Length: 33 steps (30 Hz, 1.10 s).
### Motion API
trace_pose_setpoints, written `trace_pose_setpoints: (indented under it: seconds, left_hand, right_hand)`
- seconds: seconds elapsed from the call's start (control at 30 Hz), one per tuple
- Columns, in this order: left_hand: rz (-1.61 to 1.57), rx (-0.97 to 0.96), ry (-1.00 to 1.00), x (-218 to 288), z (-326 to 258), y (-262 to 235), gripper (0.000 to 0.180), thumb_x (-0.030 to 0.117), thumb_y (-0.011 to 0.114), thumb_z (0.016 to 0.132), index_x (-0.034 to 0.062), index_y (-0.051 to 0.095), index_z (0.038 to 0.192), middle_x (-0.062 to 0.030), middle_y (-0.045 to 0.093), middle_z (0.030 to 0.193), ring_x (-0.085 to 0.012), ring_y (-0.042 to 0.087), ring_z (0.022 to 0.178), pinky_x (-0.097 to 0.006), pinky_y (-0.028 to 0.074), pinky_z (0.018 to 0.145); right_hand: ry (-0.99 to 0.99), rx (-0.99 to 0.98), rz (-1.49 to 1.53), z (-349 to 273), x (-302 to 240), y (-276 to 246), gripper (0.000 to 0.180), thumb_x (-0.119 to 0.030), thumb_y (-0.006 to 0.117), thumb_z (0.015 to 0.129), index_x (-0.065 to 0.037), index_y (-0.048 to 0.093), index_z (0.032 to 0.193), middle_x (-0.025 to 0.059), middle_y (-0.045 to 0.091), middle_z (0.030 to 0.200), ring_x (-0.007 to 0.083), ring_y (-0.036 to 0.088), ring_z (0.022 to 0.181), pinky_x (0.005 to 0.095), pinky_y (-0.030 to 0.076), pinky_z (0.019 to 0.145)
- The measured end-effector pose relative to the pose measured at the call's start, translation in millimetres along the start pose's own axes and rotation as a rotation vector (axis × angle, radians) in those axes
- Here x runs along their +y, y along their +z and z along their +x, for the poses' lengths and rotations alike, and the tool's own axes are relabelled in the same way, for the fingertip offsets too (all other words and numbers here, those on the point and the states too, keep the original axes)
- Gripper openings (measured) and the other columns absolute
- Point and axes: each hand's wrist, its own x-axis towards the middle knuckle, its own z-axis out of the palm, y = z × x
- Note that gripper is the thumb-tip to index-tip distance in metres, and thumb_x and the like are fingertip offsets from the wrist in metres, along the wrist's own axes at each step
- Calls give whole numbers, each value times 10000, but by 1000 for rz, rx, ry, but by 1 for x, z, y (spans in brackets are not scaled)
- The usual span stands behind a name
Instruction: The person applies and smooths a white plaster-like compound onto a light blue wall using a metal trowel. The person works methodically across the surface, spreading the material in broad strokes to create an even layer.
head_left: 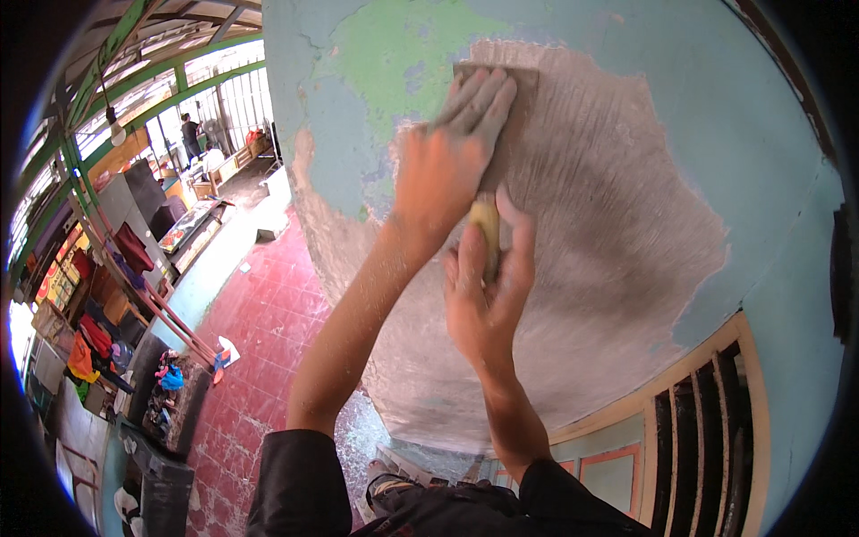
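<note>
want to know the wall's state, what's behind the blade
A rough greyish-brown patch shows along the right edge of the blade. Whatever lies directly behind is covered by the blade and the left hand, so it can't be seen.

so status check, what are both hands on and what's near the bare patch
Left hand flat on scraper blade. Right hand around yellowish handle. Blade against bare wall patch; slatted frame at lower right.
</note>
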Motion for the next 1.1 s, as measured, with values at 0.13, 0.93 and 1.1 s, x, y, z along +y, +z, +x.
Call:
trace_pose_setpoints:
  seconds: [0.13,0.93,1.1]
  left_hand:
    - [18,27,12,0,1,5,487,31,569,812,35,565,1299,-97,583,1347,-224,545,1265,-292,563,872]
    - [-11,55,1,6,3,7,497,64,585,802,34,564,1298,-77,601,1326,-225,548,1260,-316,553,910]
    - [-17,38,1,-4,13,5,499,60,583,800,27,561,1297,-90,586,1344,-220,544,1264,-322,541,932]
  right_hand:
    - [20,7,58,9,-15,1,329,-108,468,1008,41,416,1297,48,491,850,33,438,629,184,400,492]
    - [-73,30,-81,9,-7,-1,332,-88,464,1007,49,408,1304,26,476,826,44,427,637,191,375,513]
    - [-28,31,-11,18,-8,6,350,-88,466,1004,36,407,1327,10,474,770,36,424,605,181,375,506]
